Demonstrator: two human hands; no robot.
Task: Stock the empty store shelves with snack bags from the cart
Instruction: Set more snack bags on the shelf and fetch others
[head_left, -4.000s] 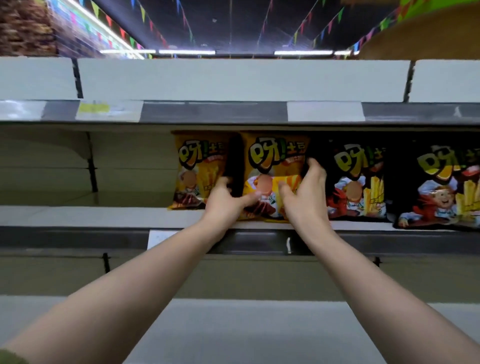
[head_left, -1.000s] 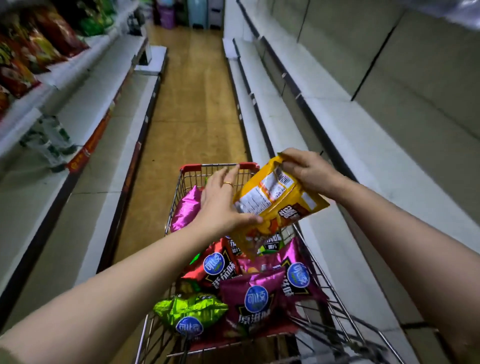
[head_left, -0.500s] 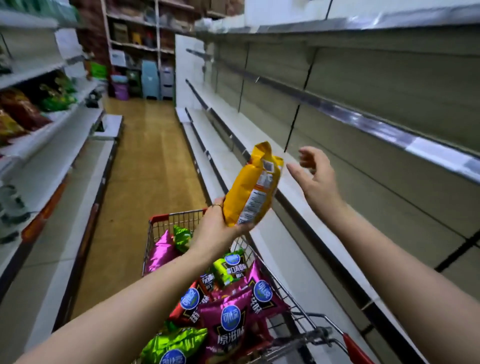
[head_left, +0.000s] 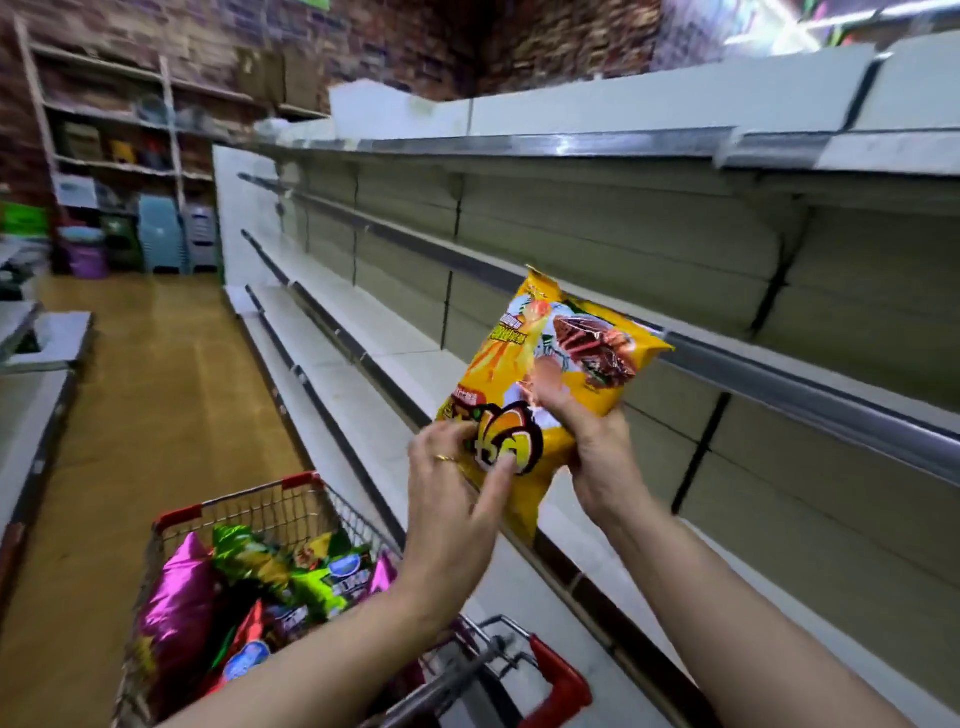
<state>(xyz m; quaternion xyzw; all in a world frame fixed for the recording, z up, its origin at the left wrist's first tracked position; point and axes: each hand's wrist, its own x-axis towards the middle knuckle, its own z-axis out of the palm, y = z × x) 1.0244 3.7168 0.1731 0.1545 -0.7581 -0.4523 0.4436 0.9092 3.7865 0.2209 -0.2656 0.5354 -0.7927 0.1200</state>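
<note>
- Half a second back only the left hand (head_left: 457, 499) held the yellow snack bag (head_left: 550, 384), with its plain back toward the camera and the right hand (head_left: 597, 447) open beside it
- Now both hands have it, and the printed front faces the camera
- Left grip: fingers curled on the lower left edge, thumb laid across the front
- Right grip: closed round the lower right part from behind, thumb on the print
- The bag has risen clear of the cart (head_left: 234, 512), which sits low and to the left with pink and green bags (head_left: 179, 597) in it
- The bag hangs in the air in front of the metal rail of the shelf (head_left: 779, 374) on the right; whether it touches the rail I cannot tell
- Judgement: the pick is done and the bag is being turned for placing, so the carry to the shelf comes next
- Look of the bag: puffy, glossy, orange-yellow, tilted, with the big logo at the lower end by the hands, so it probably needs righting before it stands
</note>
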